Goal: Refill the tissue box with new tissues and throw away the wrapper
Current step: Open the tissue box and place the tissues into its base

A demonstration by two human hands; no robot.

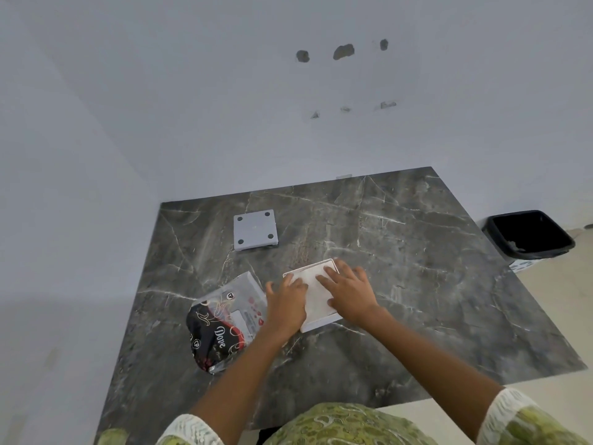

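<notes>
- The dark marble bench (417,284) fills the lower middle of the frame.
- A black bin (529,234) stands at the right edge, presumably to take the wrapper.
- The printed wrapper (224,319), lower left of centre, lies emptied-looking beside the box.
- The white tissue box (316,293), at centre, holds white tissues.
- A grey lid (255,229), upper left of centre, is set aside so the box stays accessible.
- The left hand (285,303) and right hand (349,293) lie flat, fingers spread, pressing the tissues down, gripping nothing.
</notes>
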